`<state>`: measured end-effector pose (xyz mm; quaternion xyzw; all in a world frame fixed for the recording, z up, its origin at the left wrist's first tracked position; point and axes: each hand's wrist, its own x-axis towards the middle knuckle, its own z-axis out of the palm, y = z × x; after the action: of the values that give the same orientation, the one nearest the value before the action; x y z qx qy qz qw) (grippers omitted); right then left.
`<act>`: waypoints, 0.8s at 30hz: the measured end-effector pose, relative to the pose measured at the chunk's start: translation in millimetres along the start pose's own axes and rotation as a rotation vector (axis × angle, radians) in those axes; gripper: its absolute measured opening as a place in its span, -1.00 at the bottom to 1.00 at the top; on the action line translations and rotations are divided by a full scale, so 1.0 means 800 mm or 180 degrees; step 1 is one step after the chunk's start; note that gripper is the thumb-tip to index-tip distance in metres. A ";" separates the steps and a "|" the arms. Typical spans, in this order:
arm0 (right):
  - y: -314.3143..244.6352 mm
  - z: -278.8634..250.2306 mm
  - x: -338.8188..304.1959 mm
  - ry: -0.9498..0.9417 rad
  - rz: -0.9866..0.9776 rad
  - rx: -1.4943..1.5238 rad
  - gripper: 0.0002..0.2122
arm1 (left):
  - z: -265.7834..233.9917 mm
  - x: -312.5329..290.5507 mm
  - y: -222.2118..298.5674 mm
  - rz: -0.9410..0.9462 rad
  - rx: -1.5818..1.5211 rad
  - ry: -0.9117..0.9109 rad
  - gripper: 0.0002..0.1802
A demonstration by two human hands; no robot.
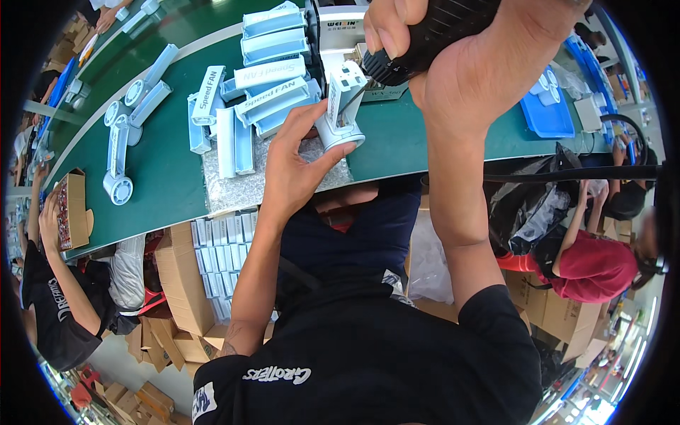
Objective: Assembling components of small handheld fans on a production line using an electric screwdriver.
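Note:
Just left of the picture's middle, my left hand (292, 157) is closed round the round base of a pale blue plastic fan part (345, 99), which stands upright at the table's edge. Its hollow upper body leans slightly. Above it, my right hand (460, 92) grips a black electric screwdriver (443, 32), tilted down toward the part. The driver's thin bit reaches into the hollow body; its tip and any screw there are hidden. Several loose pale blue fan shells (273, 74) lie piled beside my left hand.
The green table (163, 191) carries a bubble-wrap sheet (248, 191), several fan pieces (127, 131) at left and a small-parts box (74, 209). A white-and-black device (340, 42) stands behind; a blue tray (556, 120) lies right. A carton (185, 276) holds shells. Co-workers sit both sides.

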<state>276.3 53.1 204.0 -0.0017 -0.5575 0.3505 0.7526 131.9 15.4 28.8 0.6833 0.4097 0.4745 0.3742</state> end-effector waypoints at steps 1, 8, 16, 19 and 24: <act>-0.009 0.003 -0.004 0.0058 0.0091 -0.0464 -0.48 | 0.000 0.000 0.001 0.0016 -0.0011 -0.0010 -0.30; -0.027 0.010 -0.016 0.0109 0.0255 -0.1593 -0.57 | 0.000 -0.003 0.002 0.0032 -0.0011 -0.0004 -0.30; -0.010 0.006 -0.027 0.0398 0.0211 -0.1138 -0.63 | 0.007 0.004 0.008 0.0165 -0.0058 -0.0022 -0.34; -0.008 0.004 -0.026 0.0274 0.0060 -0.1246 -0.64 | 0.007 0.005 0.008 0.0144 -0.0041 0.0021 -0.34; 0.015 0.019 -0.026 0.0305 -0.0238 -0.1352 -0.73 | -0.014 -0.001 -0.013 0.0599 0.0397 0.0080 -0.35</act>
<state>254.5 44.8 187.4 -0.1562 -0.5821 0.1966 0.7734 119.3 20.3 22.0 0.7348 0.3771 0.4897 0.2795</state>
